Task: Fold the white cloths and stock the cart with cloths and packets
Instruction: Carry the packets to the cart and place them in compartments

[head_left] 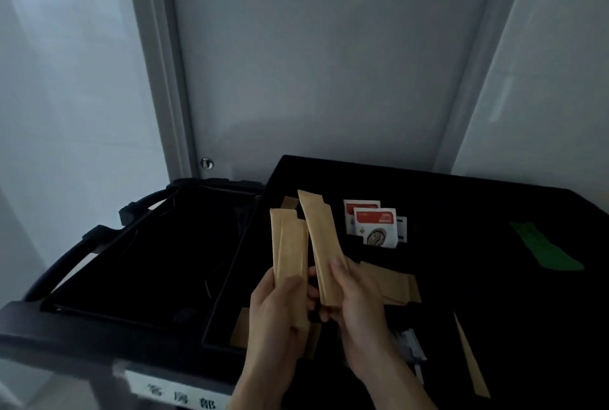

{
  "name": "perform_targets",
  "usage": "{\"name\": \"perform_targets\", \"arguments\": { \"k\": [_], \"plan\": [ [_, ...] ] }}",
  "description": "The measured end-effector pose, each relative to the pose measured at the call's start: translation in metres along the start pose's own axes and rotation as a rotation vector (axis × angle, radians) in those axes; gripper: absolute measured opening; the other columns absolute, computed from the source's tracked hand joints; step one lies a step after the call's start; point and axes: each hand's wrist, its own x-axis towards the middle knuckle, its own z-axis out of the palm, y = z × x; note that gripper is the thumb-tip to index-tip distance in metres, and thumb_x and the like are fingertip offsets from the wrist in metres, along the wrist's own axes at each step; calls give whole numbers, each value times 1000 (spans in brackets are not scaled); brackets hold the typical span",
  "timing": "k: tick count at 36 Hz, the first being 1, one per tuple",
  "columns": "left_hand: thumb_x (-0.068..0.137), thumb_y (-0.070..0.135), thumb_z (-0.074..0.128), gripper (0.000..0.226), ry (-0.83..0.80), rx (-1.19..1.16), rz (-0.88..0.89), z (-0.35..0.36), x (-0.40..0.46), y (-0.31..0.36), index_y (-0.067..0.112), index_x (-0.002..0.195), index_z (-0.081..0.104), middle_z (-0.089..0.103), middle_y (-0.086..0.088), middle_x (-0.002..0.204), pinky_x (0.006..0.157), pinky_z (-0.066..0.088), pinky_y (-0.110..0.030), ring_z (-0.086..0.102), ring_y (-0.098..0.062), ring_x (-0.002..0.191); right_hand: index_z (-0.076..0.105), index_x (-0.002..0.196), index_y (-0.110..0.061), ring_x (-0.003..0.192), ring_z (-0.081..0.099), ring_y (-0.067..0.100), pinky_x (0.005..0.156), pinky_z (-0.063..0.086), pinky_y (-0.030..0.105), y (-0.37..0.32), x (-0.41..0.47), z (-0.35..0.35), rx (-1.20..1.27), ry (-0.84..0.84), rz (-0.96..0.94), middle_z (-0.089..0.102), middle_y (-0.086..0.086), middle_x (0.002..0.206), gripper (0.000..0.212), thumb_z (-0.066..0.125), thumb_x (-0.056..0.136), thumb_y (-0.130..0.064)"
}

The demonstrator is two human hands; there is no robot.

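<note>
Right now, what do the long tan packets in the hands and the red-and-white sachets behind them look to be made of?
Tan packets, gripped by the left hand, and the one in the right hand: probably kraft paper, matte, stiff enough to stand upright.
Red-and-white sachets: apparently printed paper or film with a white border; the dim light leaves any gloss unclear.

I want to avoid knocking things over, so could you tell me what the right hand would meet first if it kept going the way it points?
Probably the red and white packets: the right hand points up and away over the tray; depth is unclear.
</note>
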Motion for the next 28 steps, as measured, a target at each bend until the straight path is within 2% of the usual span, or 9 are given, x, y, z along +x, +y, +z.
{"name": "perform_targets", "arguments": {
  "k": [3, 6, 10, 12, 15, 19, 21, 25, 28],
  "plan": [
    [86, 13, 70, 15, 54, 65, 24, 1, 21, 0, 0, 94, 71, 67, -18, 75, 52, 53, -28, 62, -23, 59, 72, 104, -15, 60, 66, 20, 49, 49, 25, 0, 22, 7, -49, 15, -11, 72, 11, 79, 25, 50, 103, -27],
    [84, 22, 77, 23, 109, 150, 40, 7, 41, -2, 6, 98, 70, 75, -16, 84, 59, 58, -31, 73, -29, 72, 72, 108, -24, 86, 74, 20, 74, 61, 36, 0, 43, 9, -58, 43, 23, 77, 3, 95, 21, 52, 102, -27],
    [82, 24, 80, 26, 159, 184, 29, 14, 66, -1, 11, 103, 70, 77, -13, 90, 72, 63, -44, 76, -30, 83, 71, 113, -22, 97, 73, 22, 88, 58, 48, 1, 67, 10, -1, 54, 57, 76, 4, 101, 23, 50, 103, -27],
    [80, 22, 82, 30, 169, 166, 24, 19, 75, 0, 11, 106, 70, 77, -10, 92, 72, 63, -42, 76, -28, 85, 69, 115, -27, 100, 72, 21, 91, 57, 49, 2, 76, 13, -7, 61, 43, 75, 0, 104, 22, 51, 102, -28],
    [76, 18, 85, 34, 213, 161, 49, 27, 87, 2, 11, 106, 70, 78, -9, 91, 65, 61, -33, 76, -26, 84, 68, 113, -35, 96, 72, 15, 87, 58, 43, -1, 90, 15, -24, 31, 31, 75, -5, 102, 19, 55, 99, -30],
    [78, 11, 82, 28, 268, 161, 53, 32, 104, 5, 9, 103, 72, 78, -9, 88, 62, 61, -31, 77, -26, 82, 72, 105, -31, 80, 72, 6, 64, 56, 23, -20, 111, 7, -103, -29, 61, 76, -8, 91, 17, 60, 95, -26],
    [78, 10, 81, 27, 274, 188, 38, 31, 114, 5, 9, 103, 72, 78, -10, 90, 63, 61, -33, 76, -26, 82, 75, 100, -25, 78, 73, 9, 61, 54, 23, -31, 123, 1, -169, -56, 78, 77, -4, 88, 19, 57, 96, -30],
    [76, 11, 83, 29, 281, 247, 25, 28, 131, 3, 9, 103, 72, 78, -10, 88, 60, 60, -32, 76, -27, 79, 76, 91, -19, 82, 72, 15, 70, 59, 28, -38, 151, -6, -285, -87, 83, 77, 1, 88, 25, 54, 100, -28],
    [76, 15, 85, 29, 320, 283, 47, 27, 140, 0, 10, 102, 72, 78, -8, 85, 61, 60, -32, 76, -26, 78, 74, 94, -19, 80, 71, 12, 56, 49, 18, -33, 170, -5, -323, -98, 79, 76, 0, 89, 21, 54, 99, -20]
  ]
}}
